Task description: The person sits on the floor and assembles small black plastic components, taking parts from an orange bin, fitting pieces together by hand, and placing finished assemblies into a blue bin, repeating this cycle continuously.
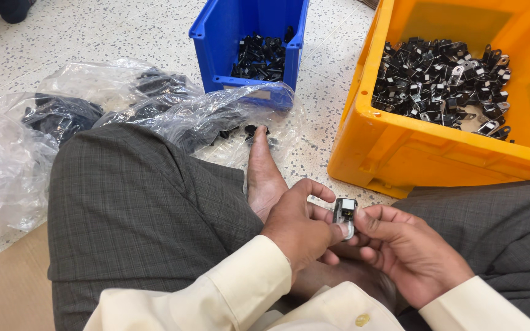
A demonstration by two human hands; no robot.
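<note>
1. Your left hand [299,230] and right hand [409,251] meet low in the view, at about six o'clock, and both pinch one small metal clip [345,216] between fingertips and thumbs.
2. The clip stands roughly upright, silver with a dark insert at its top. Your left thumb presses its lower end while your right fingers steady its side, which looks like a grip for pressing two parts together, though I cannot tell whether they are already joined.
3. Neither hand is spread; both are curled narrow around the clip, held above your crossed legs in grey checked trousers [136,208].
4. At two o'clock sits an orange bin [394,147] holding a heap of black and silver clips [440,79], near your right hand, likely for easy reach.
5. At twelve o'clock a blue bin [216,37] holds a smaller pile of black parts [259,58].
6. From nine to eleven o'clock, clear plastic bags [93,104] with more dark parts lie on the speckled floor [332,73], beside your left knee.
7. Your bare foot [262,171] rests just ahead of your hands.
</note>
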